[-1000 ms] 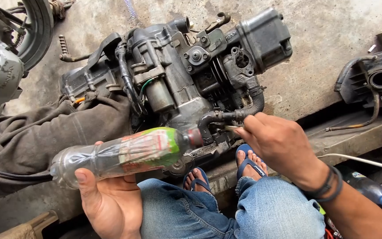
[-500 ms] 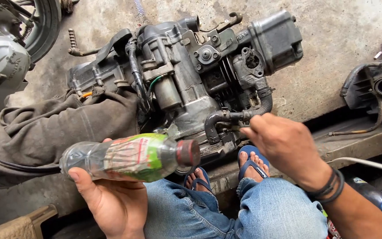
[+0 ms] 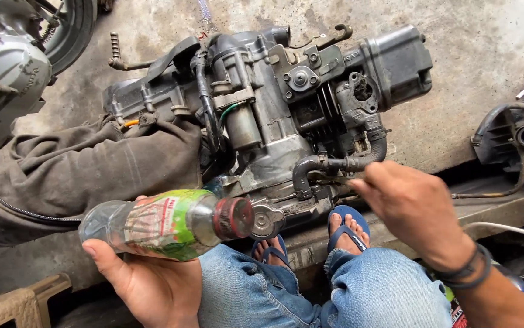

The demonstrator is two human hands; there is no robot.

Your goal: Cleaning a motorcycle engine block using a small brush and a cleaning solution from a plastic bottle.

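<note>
Since the earlier frame, the plastic bottle (image 3: 168,225) has slid rightward and its red cap (image 3: 233,217) now sits just beside the round metal fitting (image 3: 266,220) at the engine's lower edge, while the right hand has stayed at the hose. The left hand (image 3: 146,282) cradles the bottle from below at about seven o'clock in the view, fingers wrapped around its green-labelled body; the bottle lies nearly level, cap on, pointing toward three o'clock. The right hand (image 3: 417,209), at about four o'clock, has its fingers pinched together on a thin metal tool or clip at the black rubber hose (image 3: 335,164), though exactly what they grip is too small to tell. The engine (image 3: 274,109) lies on the concrete floor (image 3: 475,54), partly draped at nine o'clock by a dirty grey cloth (image 3: 86,164). By my judgement the work is at an early stage: the hose looks still joined to the engine, the bottle is capped and nothing is draining into it. Blue sandals (image 3: 347,228) and jeans (image 3: 310,291) show at six o'clock.
</note>
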